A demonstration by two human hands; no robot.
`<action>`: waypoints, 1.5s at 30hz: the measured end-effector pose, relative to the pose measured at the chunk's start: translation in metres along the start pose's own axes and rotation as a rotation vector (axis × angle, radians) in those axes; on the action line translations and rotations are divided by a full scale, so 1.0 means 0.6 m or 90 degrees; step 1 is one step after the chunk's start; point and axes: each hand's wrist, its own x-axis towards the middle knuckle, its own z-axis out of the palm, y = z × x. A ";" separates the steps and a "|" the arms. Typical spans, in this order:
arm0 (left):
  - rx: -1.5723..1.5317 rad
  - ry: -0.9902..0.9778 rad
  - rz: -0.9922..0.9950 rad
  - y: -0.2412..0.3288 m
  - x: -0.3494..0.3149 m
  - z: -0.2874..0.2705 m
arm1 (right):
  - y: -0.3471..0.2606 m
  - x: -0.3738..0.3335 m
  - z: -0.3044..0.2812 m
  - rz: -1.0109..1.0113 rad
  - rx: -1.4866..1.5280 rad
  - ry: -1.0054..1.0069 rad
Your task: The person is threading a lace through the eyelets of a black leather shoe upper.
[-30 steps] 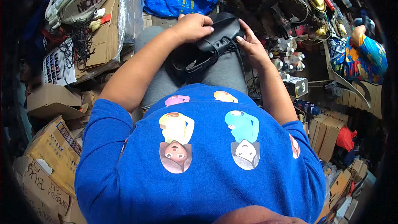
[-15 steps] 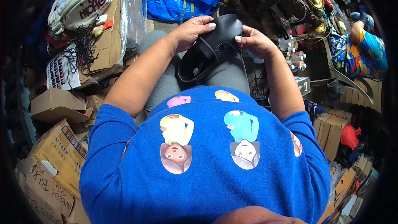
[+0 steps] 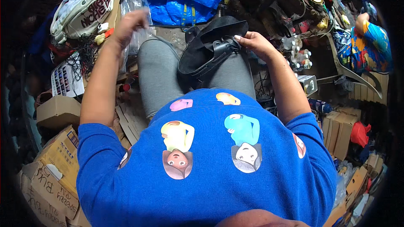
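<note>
A black leather shoe upper [image 3: 198,61] rests over my right thigh, its hollow inside and laced eyelet part showing, with no sole visible on it. My right hand [image 3: 257,45] pinches its right edge between thumb and fingers. Off to the left, my left hand [image 3: 132,27] is raised beyond my left knee, in front of a clear plastic wrapping [image 3: 134,44]. It is blurred by motion, with the fingers curled together; whether something thin is in them cannot be made out.
A blue bag [image 3: 183,2] lies ahead, with a whitish cloth bag [image 3: 90,6] and dark tangled cords to its left. Small bottles [image 3: 299,54] stand at right. Cardboard boxes [image 3: 59,111] crowd both sides. Another person's colourful sleeve [image 3: 372,44] shows far right.
My left hand has let go of the shoe upper and swung up and left. The upper has tipped open, showing more of its inside; my right hand stays on it.
</note>
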 end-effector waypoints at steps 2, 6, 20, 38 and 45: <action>0.106 0.203 0.019 -0.027 0.013 -0.043 | -0.026 -0.013 0.011 -0.011 -0.004 -0.004; 0.291 0.310 0.433 0.076 0.026 0.117 | -0.009 -0.007 0.007 -0.002 -0.024 0.007; 0.573 -0.241 0.439 0.126 -0.037 0.252 | -0.045 -0.009 0.012 -0.045 -0.204 -0.003; 0.479 0.003 0.482 0.120 -0.149 0.213 | -0.077 0.002 0.042 -0.052 -0.396 -0.036; 0.522 -0.074 0.257 -0.010 -0.098 0.370 | -0.035 -0.044 0.025 -0.045 -0.255 -0.084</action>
